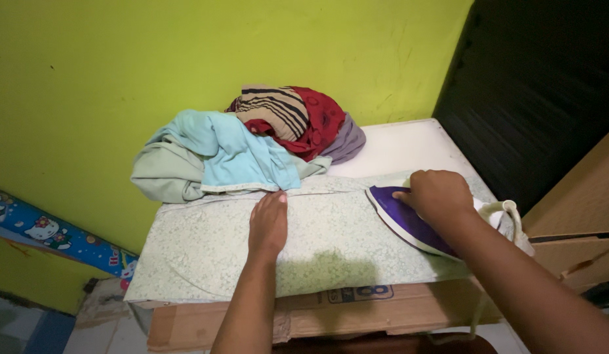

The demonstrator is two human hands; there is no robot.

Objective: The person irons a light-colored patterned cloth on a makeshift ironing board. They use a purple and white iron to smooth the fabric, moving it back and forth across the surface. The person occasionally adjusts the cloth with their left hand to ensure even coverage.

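Left hand (268,225) lies flat, fingers released, on the pale green patterned cloth (206,246); right hand (439,195) grasps the purple iron (404,219) near the table's right edge. Unironed clothes pile (252,144) waits at back.

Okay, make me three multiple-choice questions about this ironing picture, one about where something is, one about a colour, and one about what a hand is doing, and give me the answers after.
1. Where does the pile of clothes lie?
A. At the far edge of the table by the wall
B. On the floor
C. On the iron

2. What colour is the iron?
A. Red and black
B. Purple and white
C. All yellow

3. What is the left hand doing?
A. Gripping the iron
B. Lifting a shirt in the air
C. Lying flat on the patterned cloth

Answers: 1 A, the heap sits against the green wall behind the cloth. 2 B, its body is purple with a white edge. 3 C, the palm is pressed down with fingers stretched out, while the right hand grips the iron.
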